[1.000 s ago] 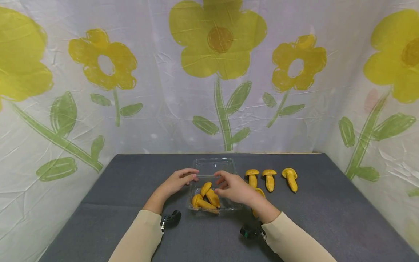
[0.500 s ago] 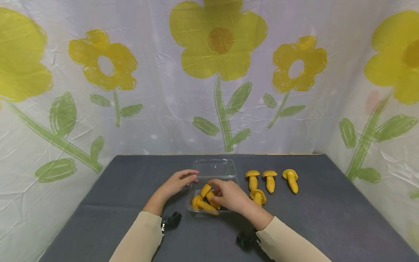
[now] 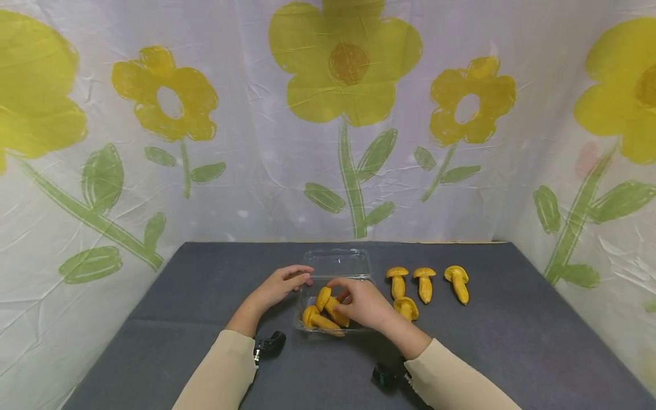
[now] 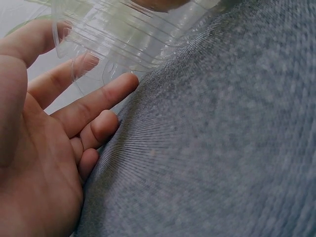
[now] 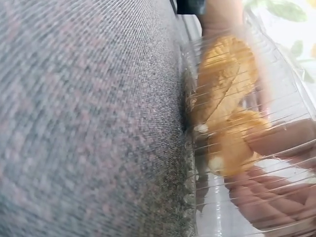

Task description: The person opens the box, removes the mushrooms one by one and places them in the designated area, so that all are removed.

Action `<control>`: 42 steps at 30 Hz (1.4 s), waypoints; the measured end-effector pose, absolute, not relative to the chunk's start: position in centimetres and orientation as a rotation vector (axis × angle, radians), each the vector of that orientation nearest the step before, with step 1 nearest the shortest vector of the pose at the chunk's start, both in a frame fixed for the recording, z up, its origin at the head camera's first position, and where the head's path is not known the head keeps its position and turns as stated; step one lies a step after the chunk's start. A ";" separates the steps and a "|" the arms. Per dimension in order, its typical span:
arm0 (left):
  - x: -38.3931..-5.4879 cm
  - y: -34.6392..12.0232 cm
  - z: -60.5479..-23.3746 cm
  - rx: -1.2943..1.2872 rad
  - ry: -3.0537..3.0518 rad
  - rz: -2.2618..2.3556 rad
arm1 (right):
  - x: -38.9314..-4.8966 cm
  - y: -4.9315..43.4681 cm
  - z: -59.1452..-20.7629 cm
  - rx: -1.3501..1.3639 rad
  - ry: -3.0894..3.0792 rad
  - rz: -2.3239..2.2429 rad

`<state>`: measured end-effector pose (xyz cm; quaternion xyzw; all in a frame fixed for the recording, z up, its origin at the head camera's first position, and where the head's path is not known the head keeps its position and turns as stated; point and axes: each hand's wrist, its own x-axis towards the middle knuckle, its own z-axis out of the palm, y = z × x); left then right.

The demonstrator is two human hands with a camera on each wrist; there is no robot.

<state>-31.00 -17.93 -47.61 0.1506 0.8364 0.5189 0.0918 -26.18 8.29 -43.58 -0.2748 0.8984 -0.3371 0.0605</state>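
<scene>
A clear plastic clamshell box (image 3: pixel 303 328) stands in the middle of the table, its lid (image 3: pixel 338 263) folded back. Two yellow mushrooms lie inside: the front one (image 3: pixel 310 316) on its side, the other (image 3: pixel 337 312) behind it. My right hand (image 3: pixel 365 304) reaches into the box and pinches the rear mushroom by its stem. Through the plastic, the right wrist view shows thumb and fingers against that mushroom (image 5: pixel 237 145). My left hand (image 3: pixel 279 286) is at the box's left side with fairly straight fingers, their tips by the plastic edge in the left wrist view.
Right of the box lie several more yellow mushrooms: three in a back row, including the rightmost (image 3: pixel 458 283), and one nearer (image 3: pixel 406 308), partly behind my right wrist. The dark cloth-covered table (image 3: pixel 205 364) ends at a flower-printed curtain (image 3: pixel 246 171).
My right hand has lowered into the box from above and closed its fingers on the rear mushroom. The left hand has stayed at the box's side.
</scene>
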 end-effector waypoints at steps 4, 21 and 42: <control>-31.2 -17.6 -47.7 0.450 2.490 1.539 | -26.2 8.7 -43.4 -0.818 2.703 -1.084; -31.3 -17.3 -47.6 0.470 2.480 1.539 | -27.0 11.0 -41.3 -0.663 2.350 -1.482; -31.0 -17.5 -47.9 0.510 2.473 1.564 | -26.8 15.3 -38.9 -0.432 2.289 -1.679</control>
